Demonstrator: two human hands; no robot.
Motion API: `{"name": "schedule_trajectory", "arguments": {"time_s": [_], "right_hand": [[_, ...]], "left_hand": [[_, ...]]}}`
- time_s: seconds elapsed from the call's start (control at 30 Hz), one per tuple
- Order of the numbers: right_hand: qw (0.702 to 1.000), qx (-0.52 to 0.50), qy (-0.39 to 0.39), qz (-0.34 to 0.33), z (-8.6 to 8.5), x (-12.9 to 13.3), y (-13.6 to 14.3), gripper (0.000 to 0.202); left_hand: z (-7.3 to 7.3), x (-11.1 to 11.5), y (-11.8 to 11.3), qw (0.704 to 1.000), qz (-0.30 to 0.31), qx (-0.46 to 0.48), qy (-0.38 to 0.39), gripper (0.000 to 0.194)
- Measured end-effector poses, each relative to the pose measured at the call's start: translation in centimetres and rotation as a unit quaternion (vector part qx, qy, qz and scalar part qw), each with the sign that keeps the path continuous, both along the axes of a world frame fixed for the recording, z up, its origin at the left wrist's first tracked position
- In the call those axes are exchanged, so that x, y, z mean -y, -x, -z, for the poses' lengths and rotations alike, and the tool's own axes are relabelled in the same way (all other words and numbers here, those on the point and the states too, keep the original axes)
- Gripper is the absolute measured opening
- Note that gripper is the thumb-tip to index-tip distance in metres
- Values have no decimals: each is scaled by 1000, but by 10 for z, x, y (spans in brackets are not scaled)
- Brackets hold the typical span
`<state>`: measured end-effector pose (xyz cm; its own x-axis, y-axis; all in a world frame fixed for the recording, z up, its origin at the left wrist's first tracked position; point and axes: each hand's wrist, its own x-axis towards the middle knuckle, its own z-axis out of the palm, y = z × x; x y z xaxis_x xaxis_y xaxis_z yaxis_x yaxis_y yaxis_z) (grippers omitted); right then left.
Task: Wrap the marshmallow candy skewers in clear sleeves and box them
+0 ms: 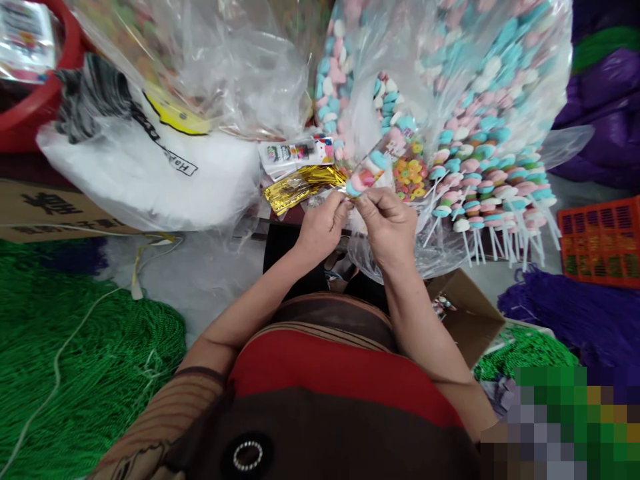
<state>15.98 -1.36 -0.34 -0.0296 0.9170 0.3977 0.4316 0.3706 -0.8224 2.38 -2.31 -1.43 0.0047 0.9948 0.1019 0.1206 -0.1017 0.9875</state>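
Note:
Both my hands meet at the lower end of a bagged marshmallow candy skewer [370, 175], which tilts up and to the right in clear printed wrap. My left hand [323, 225] is closed in a pinch by the gathered end of the bag. Opposite it, my right hand [389, 220] pinches the same end with thumb and forefinger. Its stick and any tie are hidden by the fingers. Gold twist ties [303, 187] lie in a bundle just left of the skewer, below a stack of printed bags [295, 155]. Fruit-coloured gummy rings [411, 172] sit behind my right hand.
Many unwrapped marshmallow skewers [495, 180] are heaped to the right, sticks toward me. A white plastic bag [200, 177] and a red basin [75, 40] stand left. An open cardboard box [467, 313], an orange crate [600, 240] and green cords [90, 347] lie lower down.

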Motion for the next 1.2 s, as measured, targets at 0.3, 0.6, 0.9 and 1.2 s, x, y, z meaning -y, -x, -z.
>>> {"name": "schedule_trajectory", "arguments": {"time_s": [0.3,0.6,0.9,1.2], "right_hand": [[994,85,-56,34,-12,5,3,16],[983,135,-115,-39,-14,15,2,15],[990,80,-111,14,-64,11,-4,18],[995,59,-66,-52,-44,21,-4,21]], "left_hand": [[-5,2,-2,999,26,3,25,10],[-74,-12,31,930,124,346,-29,36],[-57,28,21,942,266,176,101,77],[-74,5,37,951,175,201,157,80]]}}
